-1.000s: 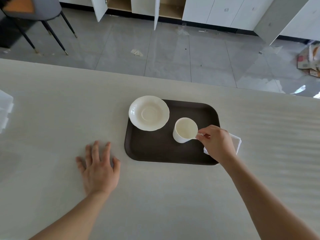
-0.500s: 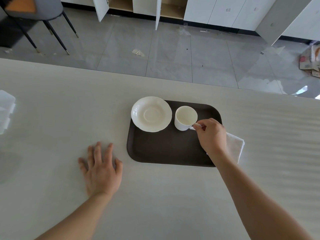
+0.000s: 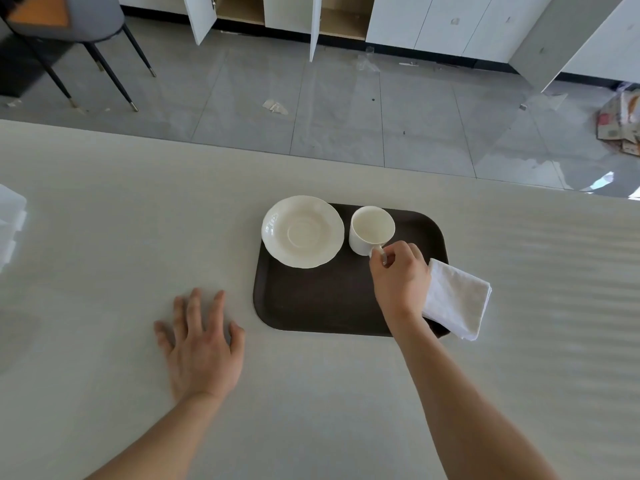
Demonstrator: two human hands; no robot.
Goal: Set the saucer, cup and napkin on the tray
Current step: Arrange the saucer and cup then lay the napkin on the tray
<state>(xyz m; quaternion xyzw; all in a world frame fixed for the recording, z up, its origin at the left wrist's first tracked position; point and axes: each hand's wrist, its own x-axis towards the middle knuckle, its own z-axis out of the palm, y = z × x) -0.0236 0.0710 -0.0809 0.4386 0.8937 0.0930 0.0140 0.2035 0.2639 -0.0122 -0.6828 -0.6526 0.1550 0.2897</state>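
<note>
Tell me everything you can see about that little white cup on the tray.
The cup is small, glossy and cream-white, ceramic by the look of it, with a round open mouth and a small loop handle. It is empty and upright. It sits at the far side of the dark brown tray, just right of the saucer; whether the two touch is unclear. The right hand pinches its handle, which points toward the person.

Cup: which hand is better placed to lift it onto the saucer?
Right. The right hand already pinches the cup handle beside the saucer; the left hand lies flat on the table, away from the tray.
</note>
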